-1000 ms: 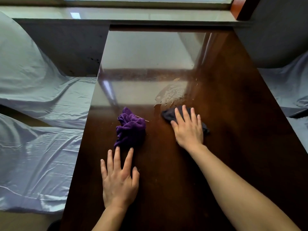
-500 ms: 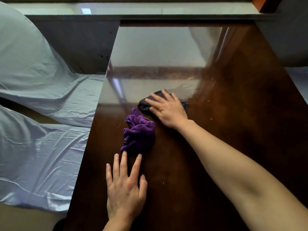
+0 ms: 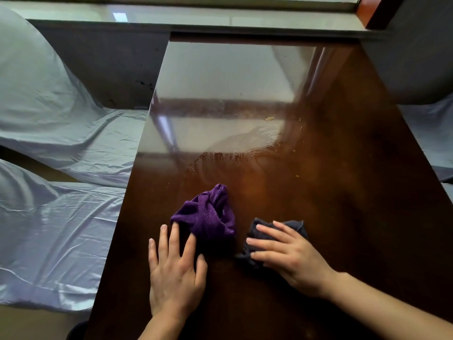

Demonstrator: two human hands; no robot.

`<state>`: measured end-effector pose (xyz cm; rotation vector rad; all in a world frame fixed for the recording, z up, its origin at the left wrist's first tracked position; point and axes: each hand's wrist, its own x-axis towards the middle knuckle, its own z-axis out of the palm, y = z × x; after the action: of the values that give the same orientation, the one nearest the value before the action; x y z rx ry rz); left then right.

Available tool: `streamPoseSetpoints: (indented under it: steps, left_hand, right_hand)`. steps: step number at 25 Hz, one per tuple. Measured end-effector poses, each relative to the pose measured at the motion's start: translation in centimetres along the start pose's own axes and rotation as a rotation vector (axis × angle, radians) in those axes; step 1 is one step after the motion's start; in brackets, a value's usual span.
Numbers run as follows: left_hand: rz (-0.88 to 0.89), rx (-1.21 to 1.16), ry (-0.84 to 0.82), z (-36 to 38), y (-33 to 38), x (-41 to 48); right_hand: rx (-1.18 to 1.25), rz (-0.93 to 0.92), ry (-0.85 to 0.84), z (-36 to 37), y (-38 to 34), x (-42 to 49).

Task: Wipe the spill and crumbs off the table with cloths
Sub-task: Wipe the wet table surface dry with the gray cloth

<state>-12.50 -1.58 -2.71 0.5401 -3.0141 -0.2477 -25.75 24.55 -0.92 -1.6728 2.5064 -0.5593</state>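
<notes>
The left hand (image 3: 175,278) and right hand (image 3: 291,256) are bare, nails short, forearms unsleeved.

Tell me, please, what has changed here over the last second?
The right hand dragged the dark grey cloth back from the wet spill, to beside the crumpled purple cloth, leaving streaks. The left hand slid forward to touch that cloth, which stayed put, like the pale crumbs.

window sill (image 3: 220,19) ahead; sheet-draped seats (image 3: 49,119) left, daylight glare.
</notes>
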Motion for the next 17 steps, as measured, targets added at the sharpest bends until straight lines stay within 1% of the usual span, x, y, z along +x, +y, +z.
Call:
streamPoseSetpoints:
  steps: [3,5,6,7,8,10,11,12,13,15,16,17]
  left_hand:
    - [-0.015,-0.021,0.001,-0.2,0.0,0.0]
    - [-0.036,-0.047,0.005,-0.6,0.3,0.0]
    - [-0.038,-0.072,0.01,-0.9,0.5,0.0]
    - [-0.042,-0.123,0.03,-1.1,0.7,-0.1]
    - [-0.07,-0.211,0.068,-1.3,0.7,-0.2]
    - [-0.187,-0.47,0.167,-2.4,0.6,-0.1]
    - [-0.223,-0.562,0.205,-3.0,0.7,0.4]
    - [-0.195,-0.577,0.2,-3.6,1.0,0.9]
    - [-0.105,-0.517,0.157,-4.0,1.5,1.8]
    - [0.088,-0.247,0.02,-4.0,3.3,3.4]
    - [0.142,-0.129,-0.042,-3.7,4.0,4.0]
    - [0.17,-0.061,-0.068,-3.6,4.4,4.5]
  right_hand:
    - [-0.036,-0.001,-0.022,0.7,-1.3,-1.3]
    - [-0.133,-0.031,-0.09,0.8,-2.0,0.0]
    - [-0.177,-0.016,-0.102,0.8,-2.3,1.2]
    - [-0.203,0.043,-0.093,0.7,-2.6,2.6]
    - [-0.208,0.141,-0.074,0.6,-2.9,4.1]
    - [-0.182,0.336,-0.028,0.8,-4.7,5.7]
    - [-0.175,0.357,-0.004,1.4,-5.6,5.5]
    - [-0.168,0.32,0.006,2.2,-6.7,4.6]
    - [-0.169,0.244,0.003,3.0,-7.6,3.2]
    - [-0.178,0.094,-0.032,3.5,-8.1,-0.3]
    - [-0.186,0.053,-0.037,3.0,-7.4,-1.7]
    - [-0.212,0.054,-0.034,2.3,-6.4,-2.7]
